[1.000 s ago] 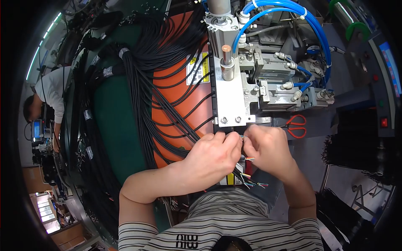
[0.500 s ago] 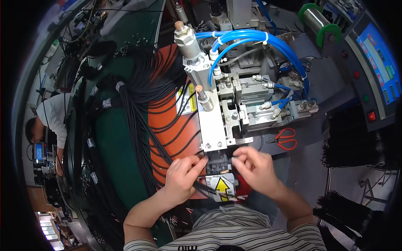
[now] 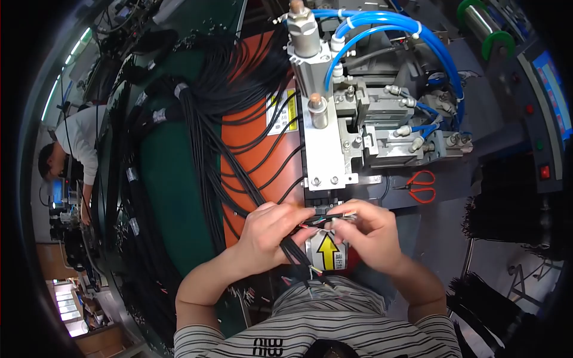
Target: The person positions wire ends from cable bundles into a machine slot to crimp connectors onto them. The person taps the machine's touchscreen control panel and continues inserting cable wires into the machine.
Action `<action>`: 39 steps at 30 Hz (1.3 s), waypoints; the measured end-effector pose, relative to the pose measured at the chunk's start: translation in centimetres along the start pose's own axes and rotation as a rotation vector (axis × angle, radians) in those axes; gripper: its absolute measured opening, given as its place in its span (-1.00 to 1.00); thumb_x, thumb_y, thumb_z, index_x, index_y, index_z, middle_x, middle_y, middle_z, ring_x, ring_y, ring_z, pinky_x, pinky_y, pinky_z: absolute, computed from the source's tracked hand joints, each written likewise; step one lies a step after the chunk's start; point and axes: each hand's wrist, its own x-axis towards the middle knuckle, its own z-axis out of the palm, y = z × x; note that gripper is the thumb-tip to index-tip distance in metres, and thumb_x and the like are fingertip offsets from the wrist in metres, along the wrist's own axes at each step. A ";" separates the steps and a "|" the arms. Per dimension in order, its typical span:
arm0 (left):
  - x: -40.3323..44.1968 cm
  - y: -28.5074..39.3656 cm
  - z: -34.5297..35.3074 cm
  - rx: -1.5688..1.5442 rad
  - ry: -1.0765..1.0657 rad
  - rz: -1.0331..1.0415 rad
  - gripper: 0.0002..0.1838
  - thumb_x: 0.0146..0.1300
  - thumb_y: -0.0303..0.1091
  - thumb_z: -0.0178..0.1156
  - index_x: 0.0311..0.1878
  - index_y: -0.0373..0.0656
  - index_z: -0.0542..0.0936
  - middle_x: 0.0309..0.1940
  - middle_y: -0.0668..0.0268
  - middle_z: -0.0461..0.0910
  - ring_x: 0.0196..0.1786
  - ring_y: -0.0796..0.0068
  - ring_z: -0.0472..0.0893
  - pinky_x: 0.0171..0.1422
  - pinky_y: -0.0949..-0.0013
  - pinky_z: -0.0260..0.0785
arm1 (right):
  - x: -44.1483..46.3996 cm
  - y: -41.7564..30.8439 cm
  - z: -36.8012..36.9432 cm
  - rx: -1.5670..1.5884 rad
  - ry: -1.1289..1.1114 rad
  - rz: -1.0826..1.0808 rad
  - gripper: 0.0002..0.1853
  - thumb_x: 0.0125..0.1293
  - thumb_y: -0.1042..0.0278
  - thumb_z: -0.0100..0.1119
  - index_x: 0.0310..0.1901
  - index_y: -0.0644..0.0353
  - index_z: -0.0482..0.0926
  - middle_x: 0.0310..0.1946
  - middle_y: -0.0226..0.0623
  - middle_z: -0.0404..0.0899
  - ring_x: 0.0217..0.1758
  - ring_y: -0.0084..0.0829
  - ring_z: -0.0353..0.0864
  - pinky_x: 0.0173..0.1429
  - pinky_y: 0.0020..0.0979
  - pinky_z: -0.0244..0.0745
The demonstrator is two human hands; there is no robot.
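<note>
My left hand [image 3: 271, 231] is closed on a black cable [image 3: 295, 246], one of several whose stripped, coloured ends hang below it. The thumb and fingers of my right hand [image 3: 371, 234] pinch the thin coloured wires [image 3: 348, 215] at a cable's end. Both hands are close together, just in front of the machine's black fixture [image 3: 325, 203], which they partly hide. Below them a label with a yellow arrow [image 3: 327, 250] faces up. Above the fixture stands the machine's metal plate [image 3: 322, 155] with its cylinders.
Black cables [image 3: 206, 143] run across the orange board [image 3: 253, 164] at left. Blue air hoses [image 3: 382, 21] arch over the machine. Red-handled scissors [image 3: 422, 187] lie to the right, near a wire spool [image 3: 486, 30] and a screen [image 3: 552, 95]. A person [image 3: 77, 143] works at far left.
Both hands have come off the sides of the black fixture and moved closer together in front of it, with the coloured wire ends now between them. The camera view has shifted.
</note>
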 end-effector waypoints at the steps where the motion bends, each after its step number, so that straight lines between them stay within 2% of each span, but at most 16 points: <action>1: -0.3 0.2 0.2 0.009 -0.015 -0.004 -0.66 0.06 -0.50 0.36 -0.07 -0.29 0.56 -0.40 0.21 0.59 -0.46 0.28 0.56 -0.33 0.29 0.39 | -0.2 0.5 -0.3 0.070 0.022 -0.009 -0.77 0.31 0.67 0.15 -0.01 0.35 0.55 -0.31 -0.32 0.63 -0.33 -0.64 0.61 -0.28 -0.61 0.52; 3: -0.4 0.4 0.4 0.034 -0.042 0.004 -0.68 0.05 -0.49 0.38 -0.10 -0.27 0.56 -0.46 0.22 0.59 -0.48 0.27 0.57 -0.37 0.31 0.36 | -0.2 1.1 -0.6 0.206 0.070 -0.042 -0.79 0.28 0.72 0.14 -0.05 0.40 0.56 -0.24 -0.26 0.61 -0.36 -0.56 0.63 -0.31 -0.55 0.55; 8: 0.6 0.6 1.0 -0.118 -0.032 -0.121 -0.72 0.06 -0.51 0.36 -0.14 -0.26 0.57 -0.44 0.20 0.61 -0.47 0.26 0.59 -0.42 0.32 0.33 | -0.1 0.7 -0.7 0.133 0.066 -0.066 -0.79 0.28 0.73 0.13 -0.06 0.41 0.56 -0.18 -0.20 0.59 -0.37 -0.55 0.63 -0.37 -0.58 0.51; 11: 0.6 0.0 1.6 -0.166 -0.029 -0.108 -0.71 0.07 -0.55 0.33 -0.11 -0.25 0.56 -0.44 0.20 0.61 -0.48 0.26 0.59 -0.41 0.32 0.33 | 0.2 0.6 -1.8 0.352 -0.063 -0.010 -0.80 0.29 0.73 0.13 -0.06 0.40 0.56 -0.20 -0.19 0.57 -0.39 -0.57 0.60 -0.43 -0.60 0.45; 16: 1.0 -0.1 1.8 -0.159 -0.010 -0.036 -0.74 0.10 -0.54 0.30 -0.10 -0.26 0.56 -0.45 0.22 0.60 -0.50 0.29 0.58 -0.41 0.32 0.31 | 0.9 0.5 -3.0 0.548 -0.180 0.158 -0.80 0.33 0.68 0.16 -0.03 0.34 0.58 -0.19 -0.30 0.55 -0.34 -0.66 0.57 -0.37 -0.64 0.46; 19: 1.2 -0.1 2.0 -0.211 -0.039 0.089 -0.69 0.00 -0.50 0.34 -0.13 -0.24 0.56 -0.50 0.25 0.56 -0.51 0.23 0.57 -0.41 0.27 0.34 | 0.9 1.0 -2.4 0.408 -0.208 -0.097 -0.80 0.33 0.61 0.21 -0.02 0.32 0.60 -0.14 -0.30 0.52 -0.31 -0.62 0.58 -0.39 -0.64 0.44; 20: 1.1 0.1 2.0 -0.211 -0.041 0.088 -0.69 0.00 -0.50 0.34 -0.13 -0.24 0.56 -0.50 0.25 0.56 -0.51 0.23 0.57 -0.41 0.27 0.34 | 0.9 1.3 -2.2 0.410 -0.208 -0.096 -0.80 0.33 0.61 0.21 -0.02 0.32 0.60 -0.14 -0.30 0.52 -0.31 -0.62 0.58 -0.39 -0.64 0.44; 23: 0.9 1.1 2.1 -0.089 -0.058 -0.015 -0.70 0.01 -0.46 0.33 -0.13 -0.23 0.58 -0.50 0.26 0.59 -0.51 0.24 0.58 -0.40 0.28 0.32 | 0.4 2.4 -1.4 0.132 0.014 -0.196 -0.78 0.31 0.57 0.24 -0.01 0.31 0.61 -0.09 -0.26 0.49 -0.28 -0.57 0.59 -0.34 -0.58 0.49; 24: 0.8 1.0 2.1 -0.088 -0.056 -0.017 -0.70 0.01 -0.46 0.33 -0.13 -0.23 0.58 -0.50 0.26 0.59 -0.51 0.24 0.58 -0.40 0.28 0.32 | 0.3 2.3 -1.0 0.132 0.011 -0.195 -0.78 0.31 0.57 0.24 -0.01 0.31 0.61 -0.09 -0.26 0.49 -0.28 -0.57 0.59 -0.34 -0.58 0.49; 27: 0.5 0.8 2.2 -0.107 -0.023 -0.045 -0.70 0.13 -0.33 0.37 -0.12 -0.24 0.56 -0.48 0.36 0.61 -0.55 0.42 0.56 -0.45 0.37 0.21 | 0.2 1.6 0.0 -0.636 0.252 -0.636 -0.77 0.32 0.56 0.23 0.00 0.31 0.62 -0.10 -0.23 0.49 -0.27 -0.55 0.59 -0.27 -0.52 0.52; 32: 0.2 1.2 1.7 -0.120 -0.098 -0.138 -0.71 -0.03 -0.45 0.34 -0.18 -0.24 0.59 -0.46 0.28 0.64 -0.48 0.30 0.62 -0.40 0.30 0.32 | -0.4 2.0 -0.2 -0.894 0.234 -0.733 -0.77 0.35 0.55 0.19 0.02 0.32 0.63 -0.12 -0.21 0.52 -0.27 -0.52 0.60 -0.21 -0.49 0.54; 35: 0.4 0.8 2.2 -0.030 -0.038 0.014 -0.70 0.13 -0.28 0.38 -0.16 -0.23 0.57 -0.49 0.40 0.62 -0.57 0.45 0.56 -0.49 0.38 0.18 | -0.8 1.0 -1.2 -0.220 0.088 -0.296 -0.78 0.37 0.57 0.15 0.02 0.33 0.64 -0.13 -0.21 0.57 -0.28 -0.54 0.59 -0.23 -0.52 0.52; 36: 0.4 0.8 2.2 -0.031 -0.038 0.014 -0.70 0.13 -0.28 0.38 -0.16 -0.23 0.57 -0.49 0.40 0.62 -0.57 0.45 0.56 -0.49 0.38 0.18 | -0.7 1.0 -1.5 -0.221 0.088 -0.295 -0.78 0.37 0.57 0.15 0.02 0.33 0.64 -0.13 -0.21 0.57 -0.28 -0.54 0.59 -0.23 -0.52 0.52; 39: 0.3 0.8 2.2 -0.030 -0.046 0.012 -0.73 0.09 -0.33 0.38 -0.19 -0.21 0.58 -0.50 0.38 0.61 -0.57 0.44 0.56 -0.49 0.38 0.18 | 0.0 1.0 -2.6 0.314 -0.088 0.069 -0.78 0.37 0.62 0.13 0.01 0.36 0.64 -0.12 -0.21 0.59 -0.27 -0.57 0.59 -0.25 -0.56 0.51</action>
